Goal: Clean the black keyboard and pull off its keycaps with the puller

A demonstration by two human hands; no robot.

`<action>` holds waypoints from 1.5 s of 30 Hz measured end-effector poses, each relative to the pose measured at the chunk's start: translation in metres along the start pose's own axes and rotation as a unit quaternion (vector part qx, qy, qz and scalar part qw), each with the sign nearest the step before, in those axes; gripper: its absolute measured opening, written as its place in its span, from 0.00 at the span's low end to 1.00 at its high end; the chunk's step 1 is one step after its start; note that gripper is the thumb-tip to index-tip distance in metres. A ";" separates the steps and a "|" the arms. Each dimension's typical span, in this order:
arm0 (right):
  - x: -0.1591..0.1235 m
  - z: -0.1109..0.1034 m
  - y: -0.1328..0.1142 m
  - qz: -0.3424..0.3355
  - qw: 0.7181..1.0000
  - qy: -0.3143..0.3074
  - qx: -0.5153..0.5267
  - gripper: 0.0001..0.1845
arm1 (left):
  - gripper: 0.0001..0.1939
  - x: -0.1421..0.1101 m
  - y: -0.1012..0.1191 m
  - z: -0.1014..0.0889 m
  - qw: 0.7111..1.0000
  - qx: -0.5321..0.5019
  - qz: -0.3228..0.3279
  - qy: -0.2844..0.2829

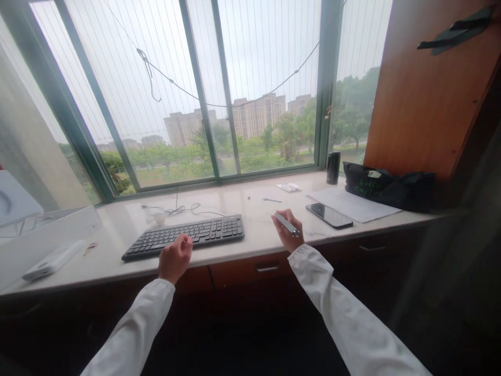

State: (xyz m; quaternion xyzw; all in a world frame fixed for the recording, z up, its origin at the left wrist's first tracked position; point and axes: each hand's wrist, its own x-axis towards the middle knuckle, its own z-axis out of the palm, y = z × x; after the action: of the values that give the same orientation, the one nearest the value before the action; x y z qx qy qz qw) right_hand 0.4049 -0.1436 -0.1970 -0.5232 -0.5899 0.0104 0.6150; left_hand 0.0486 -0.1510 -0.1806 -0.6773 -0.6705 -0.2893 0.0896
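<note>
My right hand point(287, 231) is shut on a slim silver metal pen point(287, 224), which points up and to the left above the pale stone counter point(258, 230). Close to it on the right lies a black smartphone point(329, 215), face up on a sheet of paper point(362, 206). My left hand point(175, 258) is curled with nothing visible in it, resting at the front edge of a black keyboard point(183, 236). White sleeves cover both forearms.
A white cable point(176, 210) lies behind the keyboard. A small packet point(288, 187), black bottle point(333, 167) and black bag point(387, 185) stand along the window. A white power bank point(52, 260) lies at the left. Drawers point(250, 270) run below the counter edge.
</note>
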 end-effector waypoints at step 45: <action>-0.005 0.014 0.012 -0.101 0.988 0.039 -0.111 0.12 | 0.16 -0.002 0.002 0.013 0.996 0.046 -0.053 0.049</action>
State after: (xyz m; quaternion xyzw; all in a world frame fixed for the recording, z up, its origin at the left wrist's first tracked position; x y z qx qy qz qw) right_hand 0.4002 -0.1326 -0.2114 -0.5257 -0.6126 -0.1379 0.5739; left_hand 0.0544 -0.1458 -0.1918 -0.6212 -0.7127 -0.2953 0.1378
